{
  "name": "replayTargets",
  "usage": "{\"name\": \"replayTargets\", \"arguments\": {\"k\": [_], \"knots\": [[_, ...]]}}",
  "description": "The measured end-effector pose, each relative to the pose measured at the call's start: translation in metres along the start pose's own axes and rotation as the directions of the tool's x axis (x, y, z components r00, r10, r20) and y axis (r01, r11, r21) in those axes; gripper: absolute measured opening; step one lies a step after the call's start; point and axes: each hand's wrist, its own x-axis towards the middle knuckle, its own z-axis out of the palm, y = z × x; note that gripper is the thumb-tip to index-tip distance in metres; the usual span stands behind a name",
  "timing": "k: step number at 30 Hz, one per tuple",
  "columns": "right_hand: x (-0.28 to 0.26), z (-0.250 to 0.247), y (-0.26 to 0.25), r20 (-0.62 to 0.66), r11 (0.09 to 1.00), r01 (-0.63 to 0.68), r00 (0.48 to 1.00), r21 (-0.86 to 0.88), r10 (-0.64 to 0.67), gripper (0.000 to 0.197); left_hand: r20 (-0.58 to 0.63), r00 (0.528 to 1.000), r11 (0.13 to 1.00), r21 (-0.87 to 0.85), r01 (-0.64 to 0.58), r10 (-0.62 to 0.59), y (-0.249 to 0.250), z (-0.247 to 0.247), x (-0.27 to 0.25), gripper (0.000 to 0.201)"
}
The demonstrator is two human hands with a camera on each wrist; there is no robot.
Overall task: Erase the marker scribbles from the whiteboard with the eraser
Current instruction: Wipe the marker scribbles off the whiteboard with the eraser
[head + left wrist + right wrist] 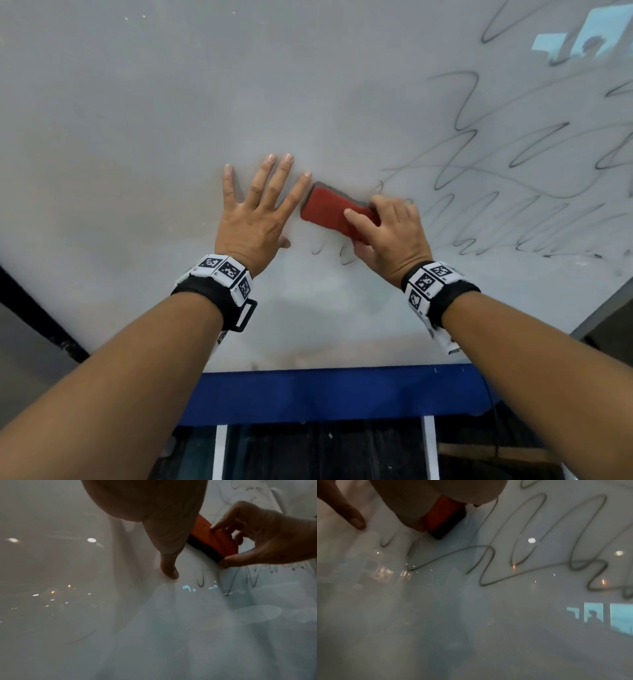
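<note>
- Here, a person's right hand (pixel 390 236) grips a red eraser (pixel 329 212) by its near end, thumb on one long side and fingers curled over the back and the far side, its dark felt face down on the whiteboard (pixel 171 102).
- The left hand (pixel 253 216) lies flat and spread wide on the board, holding nothing; its index fingertip is just beside the eraser's far corner, though contact cannot be confirmed.
- The eraser sits near the middle of the board, at the left edge of the marker scribbles (pixel 513 164), which fill the right side; a few stray strokes remain just below the eraser.
- Its long axis runs diagonally in the head view, the free end pointing up and to the left, the gripped end down and to the right toward the wrist.
- To do this step well, the felt should likely stay flat with even pressure, swept broadside across the loops rather than end-on, so that each pass clears a wide band.
- Overlapping strokes moving rightward, plus a return for the leftover marks below, would seem to suit; the braced left hand probably helps steady the board.
- Most of the scribbles appear still to be cleared.
</note>
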Motion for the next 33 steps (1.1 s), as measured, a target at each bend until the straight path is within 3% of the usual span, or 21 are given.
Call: {"name": "replayTargets", "arguments": {"k": [5, 12, 18, 23, 26, 28, 31, 33], "knots": [[-0.012, 0.005, -0.029, 0.098, 0.971, -0.206, 0.976, 0.12, 0.195, 0.068, 0.012, 0.999, 0.998, -0.037, 0.044, -0.043, 0.006, -0.001, -0.005, 0.132], [-0.015, 0.009, -0.04, 0.051, 0.906, -0.379, 0.925, 0.189, 0.376, 0.06, 0.061, 0.978, 0.971, -0.121, 0.206, -0.2, 0.029, -0.009, -0.006, 0.121], [-0.02, 0.018, -0.047, 0.055, 0.89, -0.405, 0.914, 0.211, 0.403, 0.066, 0.041, 0.949, 0.934, -0.167, 0.314, -0.312, 0.044, -0.007, -0.006, 0.119], [-0.023, 0.016, -0.035, 0.055, 0.942, -0.292, 0.956, 0.168, 0.287, 0.06, 0.032, 0.928, 0.9, -0.234, 0.367, -0.37, 0.051, 0.002, -0.015, 0.112], [-0.027, 0.02, -0.048, -0.001, 0.864, -0.456, 0.884, 0.215, 0.467, 0.057, 0.039, 0.897, 0.854, -0.289, 0.433, -0.441, 0.057, 0.008, -0.025, 0.103], [-0.032, 0.027, -0.071, 0.043, 0.803, -0.54, 0.835, 0.252, 0.549, 0.059, 0.055, 0.88, 0.826, -0.323, 0.462, -0.471, 0.061, 0.011, -0.028, 0.098], [-0.043, 0.033, -0.088, 0.161, 0.84, -0.493, 0.87, 0.227, 0.467, 0.063, 0.05, 0.867, 0.801, -0.359, 0.48, -0.497, 0.064, 0.016, -0.031, 0.092], [-0.037, 0.03, -0.078, 0.094, 0.822, -0.515, 0.856, 0.244, 0.509, 0.06, 0.042, 0.866, 0.797, -0.37, 0.477, -0.499, 0.062, 0.02, -0.031, 0.092]]}}
